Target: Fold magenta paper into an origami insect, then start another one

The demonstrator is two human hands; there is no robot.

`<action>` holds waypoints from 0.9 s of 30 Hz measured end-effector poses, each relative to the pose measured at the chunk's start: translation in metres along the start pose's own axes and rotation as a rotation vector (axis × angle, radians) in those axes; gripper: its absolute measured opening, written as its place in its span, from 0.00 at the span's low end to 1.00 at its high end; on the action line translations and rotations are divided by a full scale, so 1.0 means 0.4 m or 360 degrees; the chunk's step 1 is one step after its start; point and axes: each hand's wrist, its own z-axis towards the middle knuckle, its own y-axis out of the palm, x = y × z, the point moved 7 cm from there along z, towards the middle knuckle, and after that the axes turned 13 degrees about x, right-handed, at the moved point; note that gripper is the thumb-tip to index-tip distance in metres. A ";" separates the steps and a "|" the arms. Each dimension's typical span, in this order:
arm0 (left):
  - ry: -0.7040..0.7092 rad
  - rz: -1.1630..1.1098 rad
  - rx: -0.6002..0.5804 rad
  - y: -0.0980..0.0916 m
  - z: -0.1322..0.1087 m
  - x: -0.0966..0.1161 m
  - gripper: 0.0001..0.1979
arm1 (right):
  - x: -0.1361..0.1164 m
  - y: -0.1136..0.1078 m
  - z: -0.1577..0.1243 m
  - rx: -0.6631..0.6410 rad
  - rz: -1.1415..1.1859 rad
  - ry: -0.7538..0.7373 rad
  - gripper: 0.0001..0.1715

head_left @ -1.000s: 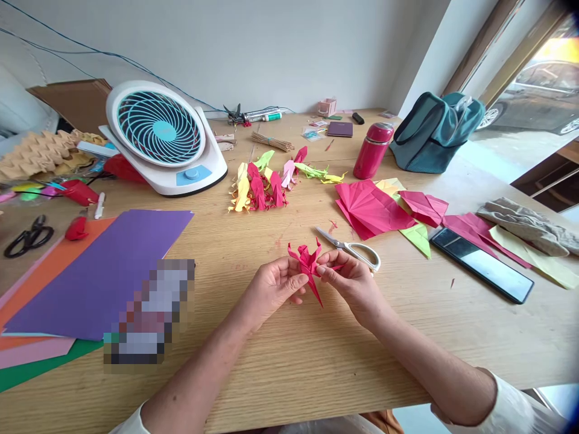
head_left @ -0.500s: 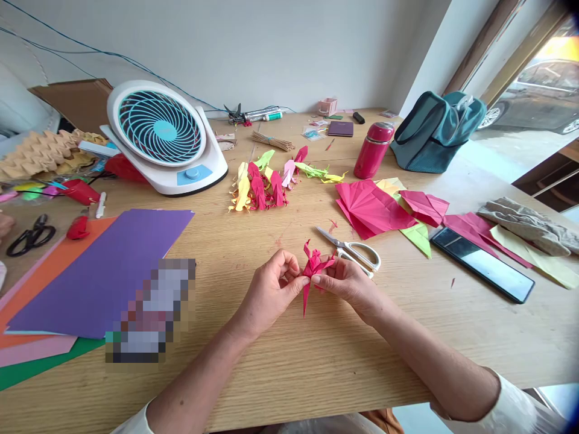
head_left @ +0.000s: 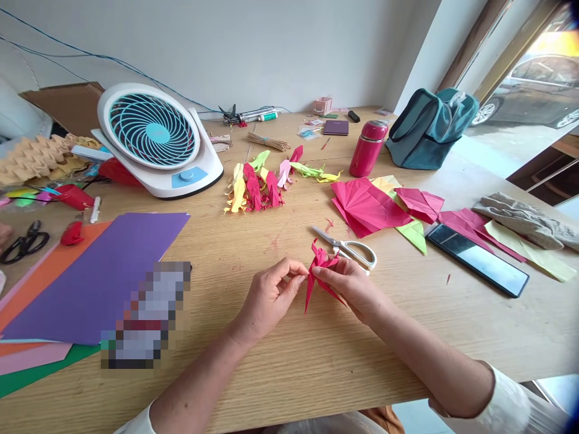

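Observation:
A red folded-paper figure [head_left: 317,260] with several thin pointed limbs is held over the table near its front. My right hand [head_left: 355,283] grips its body from the right, thumb on top. From the left, my left hand [head_left: 280,288] pinches at the figure's left edge with thumb and forefinger. Two long points hang down below the fingers. Just behind my right hand lies a pair of white-handled scissors [head_left: 359,253], partly covered by that hand. Farther back sits a cluster of finished folded-paper figures [head_left: 256,187] in red, yellow, green and pink.
A purple paper sheet [head_left: 99,271] tops a stack at left, with a blurred-out phone-like object [head_left: 149,313] on it. A white fan [head_left: 158,141] stands behind. To the right are creased red paper [head_left: 368,208], a phone [head_left: 477,259], a red flask [head_left: 368,147] and a teal bag [head_left: 429,129].
My left fingers have drawn slightly apart from my right ones, now pinching the figure's left edge. The figure has turned, and a second long point shows below. The view has shifted slightly.

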 end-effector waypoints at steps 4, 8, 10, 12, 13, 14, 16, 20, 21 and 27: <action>0.0430 0.0223 0.0100 -0.006 -0.006 0.043 0.08 | 0.005 0.000 -0.001 -0.0016 0.0055 0.0064 0.22; 0.0755 0.0372 0.0149 -0.009 -0.018 0.077 0.10 | 0.004 0.006 -0.008 0.0000 0.0117 0.0116 0.21; 0.0823 0.0429 0.0166 -0.011 -0.022 0.083 0.10 | 0.003 0.009 -0.013 0.0007 0.0143 0.0145 0.21; 0.0868 0.0480 0.0165 -0.012 -0.025 0.085 0.10 | 0.002 0.012 -0.016 0.0006 0.0153 0.0162 0.21; 0.0886 0.0500 0.0158 -0.012 -0.026 0.085 0.10 | 0.001 0.013 -0.016 0.0009 0.0157 0.0162 0.21; 0.0899 0.0518 0.0149 -0.012 -0.028 0.085 0.10 | 0.001 0.013 -0.017 0.0013 0.0160 0.0159 0.21; 0.0908 0.0543 0.0136 -0.011 -0.029 0.083 0.09 | 0.001 0.013 -0.016 0.0016 0.0164 0.0149 0.22; 0.0927 0.0535 0.0148 -0.013 -0.030 0.083 0.08 | 0.003 0.011 -0.015 0.0026 0.0144 0.0111 0.23; 0.0930 0.0526 0.0156 -0.013 -0.030 0.084 0.08 | 0.003 0.011 -0.014 0.0026 0.0139 0.0098 0.23; 0.0657 0.0366 0.0203 -0.012 -0.023 0.065 0.07 | 0.000 0.017 -0.016 -0.0030 0.0136 0.0044 0.22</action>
